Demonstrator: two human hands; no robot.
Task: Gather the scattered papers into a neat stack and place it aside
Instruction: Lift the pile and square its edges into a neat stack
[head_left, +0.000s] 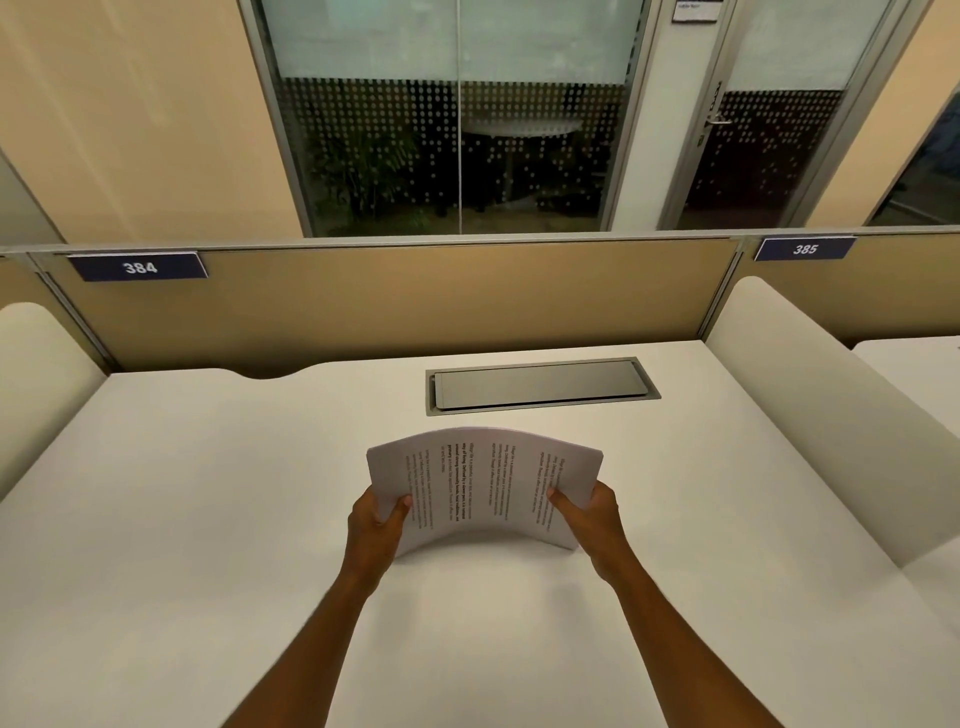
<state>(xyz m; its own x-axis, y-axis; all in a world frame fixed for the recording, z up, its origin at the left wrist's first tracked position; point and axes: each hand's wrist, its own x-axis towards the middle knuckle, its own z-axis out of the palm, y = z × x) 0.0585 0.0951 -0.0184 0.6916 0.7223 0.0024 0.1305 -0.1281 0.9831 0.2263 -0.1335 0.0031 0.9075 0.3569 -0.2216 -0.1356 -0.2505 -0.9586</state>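
Both hands, left (378, 525) and right (592, 519), are gripping the stack (485, 486), bowing it upward above the bench (208, 493). Recommended: easing the grip and tapping its edges square before setting it aside.

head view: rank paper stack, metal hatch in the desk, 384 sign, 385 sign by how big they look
1. Paper stack, though it is nearest the camera.
2. Metal hatch, close behind the stack.
3. 384 sign and 385 sign: look alike, not ranked.
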